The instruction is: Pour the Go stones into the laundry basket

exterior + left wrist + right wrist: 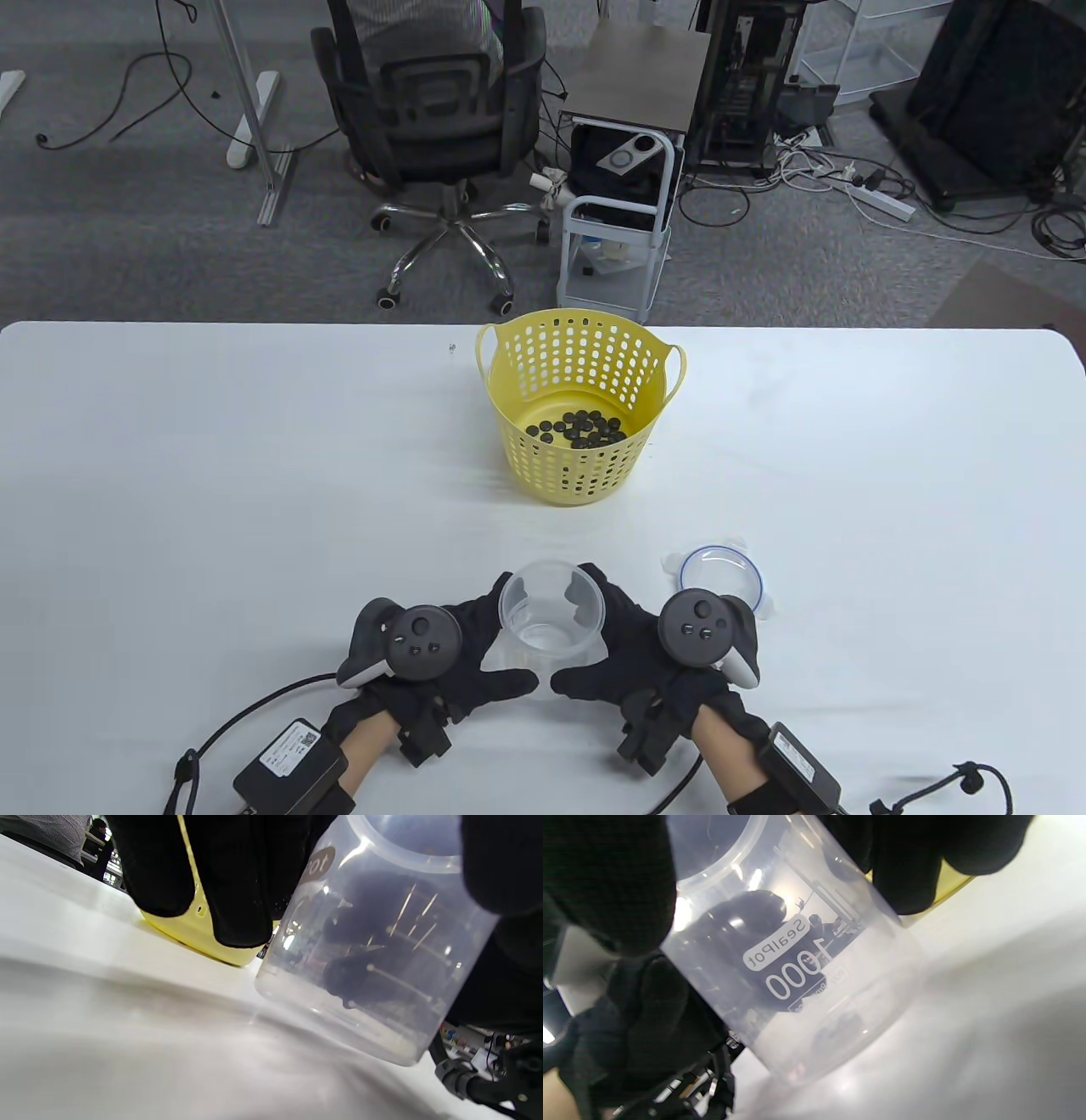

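Observation:
A yellow perforated laundry basket stands upright at the table's far middle, with many black Go stones lying on its floor. A clear plastic container with no stones in it stands upright near the front edge. My left hand holds its left side and my right hand holds its right side, thumbs pointing at each other in front. The left wrist view shows the container close up, my fingers and the basket behind. The right wrist view shows the container with its label.
The container's round lid, clear with a blue ring, lies flat on the table just right of my right hand. The white table stretches wide on both sides. An office chair and a small cart stand beyond the far edge.

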